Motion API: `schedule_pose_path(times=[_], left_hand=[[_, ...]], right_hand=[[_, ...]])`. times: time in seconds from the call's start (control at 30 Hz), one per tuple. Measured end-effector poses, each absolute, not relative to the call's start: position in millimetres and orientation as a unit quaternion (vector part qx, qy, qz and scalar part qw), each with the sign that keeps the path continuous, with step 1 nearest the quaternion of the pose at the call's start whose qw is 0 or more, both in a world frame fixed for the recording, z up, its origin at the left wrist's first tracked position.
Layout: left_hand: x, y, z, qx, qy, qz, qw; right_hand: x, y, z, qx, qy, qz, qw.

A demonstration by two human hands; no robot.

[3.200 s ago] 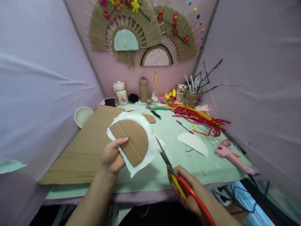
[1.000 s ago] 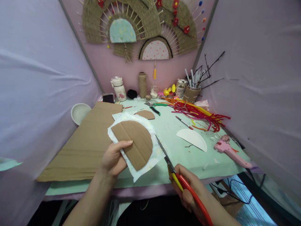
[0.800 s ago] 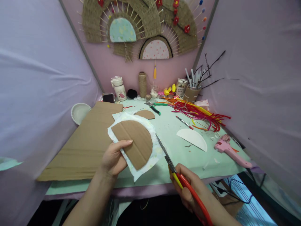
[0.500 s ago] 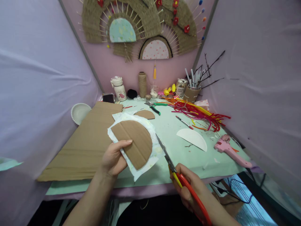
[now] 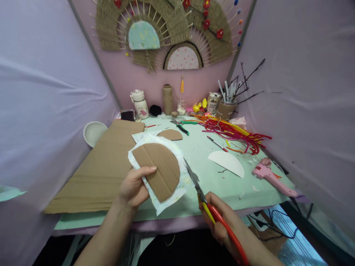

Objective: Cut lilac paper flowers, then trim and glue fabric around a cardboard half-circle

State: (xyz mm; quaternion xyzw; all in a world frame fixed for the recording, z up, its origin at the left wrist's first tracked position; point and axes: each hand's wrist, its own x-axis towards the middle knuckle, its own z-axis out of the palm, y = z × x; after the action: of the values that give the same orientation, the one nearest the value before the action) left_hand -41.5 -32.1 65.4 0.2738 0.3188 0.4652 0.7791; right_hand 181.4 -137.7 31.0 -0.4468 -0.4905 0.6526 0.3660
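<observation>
Left hand [image 5: 135, 186] pinches cardboard [image 5: 161, 170] and cloth [image 5: 183, 183] together above the table [image 5: 199, 147], right hand [image 5: 222, 204] curled round scissors [image 5: 214, 212] at the cloth's right edge, so a slack pinch could let layers slip, or scissors angled inward could nick the cardboard.

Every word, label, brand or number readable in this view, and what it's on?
Nothing legible.
Can: printed marks, too small and blurred.
White bottle: faint marks by the pink motif, too small.
Scissors, cardboard half-circle: no text seen.
</observation>
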Motion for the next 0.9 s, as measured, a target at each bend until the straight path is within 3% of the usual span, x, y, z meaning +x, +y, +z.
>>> schedule_pose_path(times=[0.9], left_hand=[[-40, -35, 56, 0.265, 0.333, 0.443, 0.789]], right_hand=[[181, -137, 13, -0.472, -0.463, 0.656, 0.364]])
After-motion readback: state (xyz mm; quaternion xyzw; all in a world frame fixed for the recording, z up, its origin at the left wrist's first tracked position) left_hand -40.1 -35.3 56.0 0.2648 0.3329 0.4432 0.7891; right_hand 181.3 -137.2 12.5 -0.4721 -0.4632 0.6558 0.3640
